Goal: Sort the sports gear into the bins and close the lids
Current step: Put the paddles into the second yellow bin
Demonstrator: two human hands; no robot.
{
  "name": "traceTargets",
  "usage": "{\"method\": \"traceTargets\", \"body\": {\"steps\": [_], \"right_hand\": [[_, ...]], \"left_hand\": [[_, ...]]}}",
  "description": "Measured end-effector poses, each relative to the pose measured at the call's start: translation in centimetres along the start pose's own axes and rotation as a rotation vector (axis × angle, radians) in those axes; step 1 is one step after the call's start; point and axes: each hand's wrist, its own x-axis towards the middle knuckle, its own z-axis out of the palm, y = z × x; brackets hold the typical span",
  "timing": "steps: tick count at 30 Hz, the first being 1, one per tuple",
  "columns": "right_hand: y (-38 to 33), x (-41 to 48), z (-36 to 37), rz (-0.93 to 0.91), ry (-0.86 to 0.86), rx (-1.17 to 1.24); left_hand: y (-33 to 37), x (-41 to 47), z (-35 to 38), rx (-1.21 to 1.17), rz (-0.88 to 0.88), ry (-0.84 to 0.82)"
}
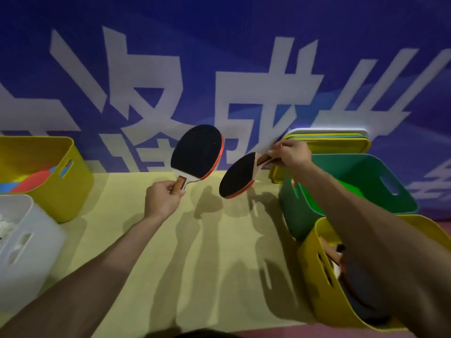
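A blue banner (219, 32) with large white characters (244, 84) fills the background. In front of it lies a pale yellow tabletop (219, 301), crossed by dark shadows.

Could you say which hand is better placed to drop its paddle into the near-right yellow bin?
Right hand: its arm passes over the yellow bin, which holds paddles; the left hand is farther left.

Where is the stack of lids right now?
Head view, far right: the stack of lids sits behind the green bin, against the blue banner, just beyond the right hand.
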Motion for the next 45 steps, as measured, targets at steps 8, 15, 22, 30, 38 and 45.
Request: {"method": "traceTargets", "body": {"steps": [8,15,22,30,38,45], "right_hand": [[1.4,1.7,-10.5,0.009,0.301,0.405],[3.7,0.8,-17.9,0.084,0.286,0.839],[9.1,-1.4,-26.1,0.156,0.318,0.966],[16.7,-4.1,-34.2,0.197,0.269,0.842],[20.3,-6.7,-38.3,0.296,0.235,0.653],[20.7,-6.9,-38.5,0.337,0.058,0.420]], "left_hand": [[4.6,-6.2,4.0,0.078,0.379,-0.084],[9.9,-10.9,7.5,0.275,0.647,-0.226],[15.6,-15.3,12.3,0.444,0.909,-0.350],[18.4,-18.8,18.7,0.599,1.066,-0.545],[18.6,-19.4,22.4,0.818,1.056,-0.726],[18.7,-19.6,24.0,0.782,1.003,-0.828]]}}
